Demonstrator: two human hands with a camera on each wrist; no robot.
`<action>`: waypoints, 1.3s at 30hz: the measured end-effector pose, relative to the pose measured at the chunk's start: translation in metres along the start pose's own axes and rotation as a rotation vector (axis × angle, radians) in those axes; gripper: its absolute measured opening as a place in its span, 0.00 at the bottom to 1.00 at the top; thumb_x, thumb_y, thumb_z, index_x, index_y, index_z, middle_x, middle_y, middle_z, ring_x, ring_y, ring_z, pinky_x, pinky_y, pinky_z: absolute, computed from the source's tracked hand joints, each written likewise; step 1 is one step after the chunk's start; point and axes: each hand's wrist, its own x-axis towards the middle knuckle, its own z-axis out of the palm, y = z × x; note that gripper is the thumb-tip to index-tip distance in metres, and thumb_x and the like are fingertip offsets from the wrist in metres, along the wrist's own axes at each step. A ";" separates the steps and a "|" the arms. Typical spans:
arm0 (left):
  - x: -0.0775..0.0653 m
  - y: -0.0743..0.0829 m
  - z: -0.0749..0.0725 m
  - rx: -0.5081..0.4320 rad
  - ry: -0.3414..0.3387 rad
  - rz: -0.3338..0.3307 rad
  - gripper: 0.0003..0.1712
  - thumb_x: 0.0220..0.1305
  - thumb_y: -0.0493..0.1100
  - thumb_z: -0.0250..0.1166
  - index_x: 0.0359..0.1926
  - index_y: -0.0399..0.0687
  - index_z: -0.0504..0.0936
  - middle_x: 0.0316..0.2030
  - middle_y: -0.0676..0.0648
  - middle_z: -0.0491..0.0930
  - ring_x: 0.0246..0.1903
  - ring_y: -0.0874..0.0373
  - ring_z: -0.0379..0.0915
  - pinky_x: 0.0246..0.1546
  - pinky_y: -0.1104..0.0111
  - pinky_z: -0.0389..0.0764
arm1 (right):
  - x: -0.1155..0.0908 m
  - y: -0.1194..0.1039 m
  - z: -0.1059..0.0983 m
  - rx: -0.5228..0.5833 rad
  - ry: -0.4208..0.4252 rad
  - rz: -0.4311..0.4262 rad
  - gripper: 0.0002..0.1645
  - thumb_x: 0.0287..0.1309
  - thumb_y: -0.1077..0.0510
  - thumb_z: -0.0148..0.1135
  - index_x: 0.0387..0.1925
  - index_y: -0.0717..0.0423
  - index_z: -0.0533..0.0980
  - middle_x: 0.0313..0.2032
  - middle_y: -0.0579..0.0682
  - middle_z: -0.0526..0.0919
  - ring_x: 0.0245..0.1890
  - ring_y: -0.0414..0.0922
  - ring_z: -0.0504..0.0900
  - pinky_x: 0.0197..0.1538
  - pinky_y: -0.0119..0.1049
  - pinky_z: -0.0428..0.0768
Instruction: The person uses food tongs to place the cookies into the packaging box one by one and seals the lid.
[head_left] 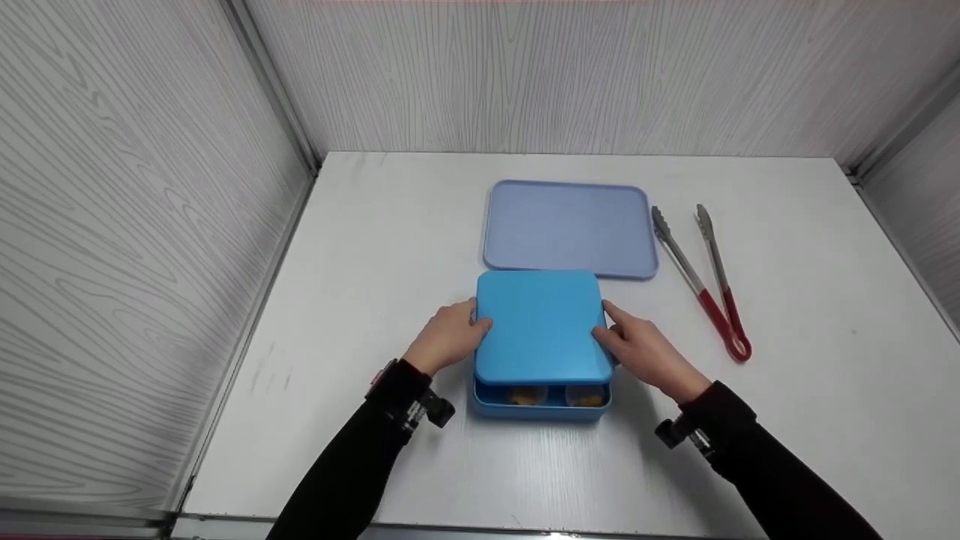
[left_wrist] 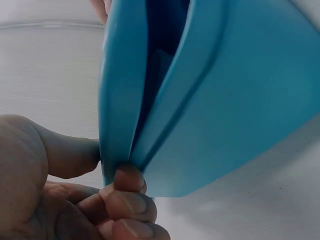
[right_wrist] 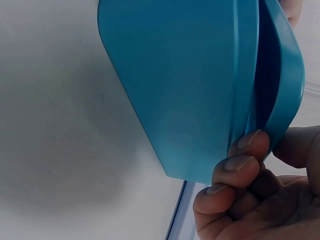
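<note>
A blue lid [head_left: 540, 326] lies tilted over a blue lunch box [head_left: 541, 412], its front edge raised. Through the front gap show two round, pale cups [head_left: 583, 394] with something yellow in them. My left hand [head_left: 448, 335] grips the lid's left edge, thumb on top. On the opposite edge, my right hand [head_left: 641, 349] pinches the lid between thumb and fingers. In the left wrist view, the fingertips [left_wrist: 131, 200] curl under the lid's rim against the box wall [left_wrist: 240, 100]. The right wrist view shows fingers [right_wrist: 240, 167] at the rim where lid and box meet.
A pale blue-violet tray [head_left: 570, 229] lies flat just behind the box. To its right are metal tongs [head_left: 705, 289] with red handles, spread apart. Grey wood-grain panels [head_left: 525, 75] border the white table [head_left: 360, 247] at the back and sides.
</note>
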 end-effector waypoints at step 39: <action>-0.018 -0.015 0.011 0.032 0.070 0.084 0.43 0.75 0.58 0.58 0.82 0.54 0.50 0.73 0.40 0.61 0.56 0.46 0.77 0.55 0.52 0.78 | -0.018 0.005 0.014 -0.239 0.155 -0.207 0.40 0.75 0.51 0.58 0.80 0.52 0.54 0.69 0.62 0.68 0.60 0.58 0.78 0.55 0.52 0.79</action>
